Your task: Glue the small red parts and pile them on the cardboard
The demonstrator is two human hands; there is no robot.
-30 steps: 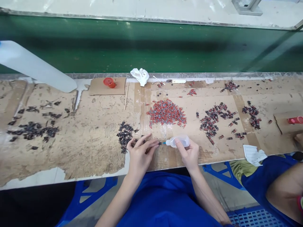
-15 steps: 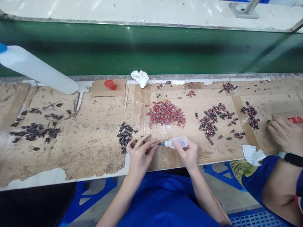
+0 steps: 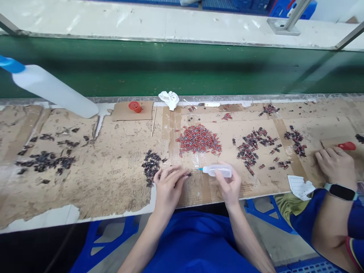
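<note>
My left hand pinches a small black part between thumb and fingertips, just right of a pile of dark parts. My right hand is closed around a small clear squeeze bottle lying sideways. Its blue needle tip points left, a short gap away from the black part. Beyond both hands lies a heap of small red parts with silvery ends. Right of the bottle, red-and-black pieces are scattered in a loose cluster.
A white bottle with a blue top leans in at the left. Along the back are a red cup on cardboard, a thin stick, crumpled tissue and a cotton swab. At right rests a co-worker's hand near torn paper.
The bottle has drawn back to the right, and its needle tip has left the black part. My left hand keeps its pinch. The whole view has shifted slightly.
</note>
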